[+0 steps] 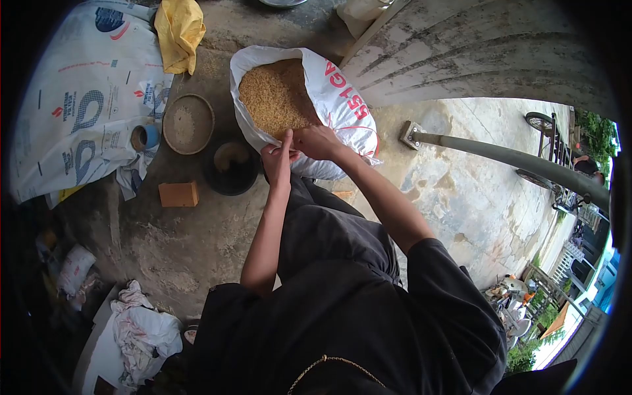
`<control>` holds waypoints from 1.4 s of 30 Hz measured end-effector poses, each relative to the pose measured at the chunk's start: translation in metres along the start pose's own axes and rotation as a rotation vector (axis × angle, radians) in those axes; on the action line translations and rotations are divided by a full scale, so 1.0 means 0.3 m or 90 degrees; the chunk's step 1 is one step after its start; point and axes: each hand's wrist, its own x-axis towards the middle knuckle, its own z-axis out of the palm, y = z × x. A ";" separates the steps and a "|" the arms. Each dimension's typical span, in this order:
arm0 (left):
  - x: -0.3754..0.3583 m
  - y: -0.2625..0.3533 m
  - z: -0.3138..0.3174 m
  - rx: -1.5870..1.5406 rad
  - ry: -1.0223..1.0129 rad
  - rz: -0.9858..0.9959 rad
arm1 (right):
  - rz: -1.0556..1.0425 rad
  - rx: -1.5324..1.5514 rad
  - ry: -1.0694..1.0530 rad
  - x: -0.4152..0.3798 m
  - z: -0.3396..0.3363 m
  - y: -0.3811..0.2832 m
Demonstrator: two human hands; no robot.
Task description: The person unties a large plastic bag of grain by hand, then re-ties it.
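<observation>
A white woven sack [336, 89] with red lettering stands open in front of me, filled with golden-brown grain [273, 92], which looks like unhusked rice. At the near rim of its mouth, my left hand [278, 160] is closed on the sack's edge. Close beside it, my right hand [317, 141] has its fingers curled at the same rim, and they look closed on the sack's edge too. The fingertips of both hands nearly meet and partly hide the fabric between them.
Left of the sack are a round woven tray [212, 125], a black bucket [227, 183] and an orange brick [178, 195]. Large printed sacks [85, 99] hold a blue cup [146, 137]; a yellow bag [179, 33] lies above. A metal pole [487, 146] stands at right.
</observation>
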 end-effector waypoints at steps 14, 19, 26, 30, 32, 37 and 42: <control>-0.024 -0.152 -0.034 -0.091 0.071 0.179 | -0.039 0.098 0.272 -0.076 0.138 0.008; -0.038 -0.141 -0.035 -0.074 0.062 0.171 | -0.058 0.091 0.260 -0.081 0.134 0.010; -0.032 -0.146 -0.038 -0.076 0.056 0.185 | -0.083 0.082 0.261 -0.072 0.145 0.019; -0.028 -0.150 -0.047 -0.069 0.046 0.185 | -0.086 0.064 0.270 -0.074 0.141 0.012; -0.035 -0.145 -0.045 -0.083 0.040 0.190 | -0.091 0.051 0.277 -0.074 0.142 0.003; -0.013 -0.158 -0.055 -0.088 0.036 0.194 | -0.083 0.027 0.306 -0.069 0.148 -0.006; -0.012 -0.160 -0.057 -0.074 0.040 0.195 | -0.065 0.049 0.291 -0.074 0.148 -0.008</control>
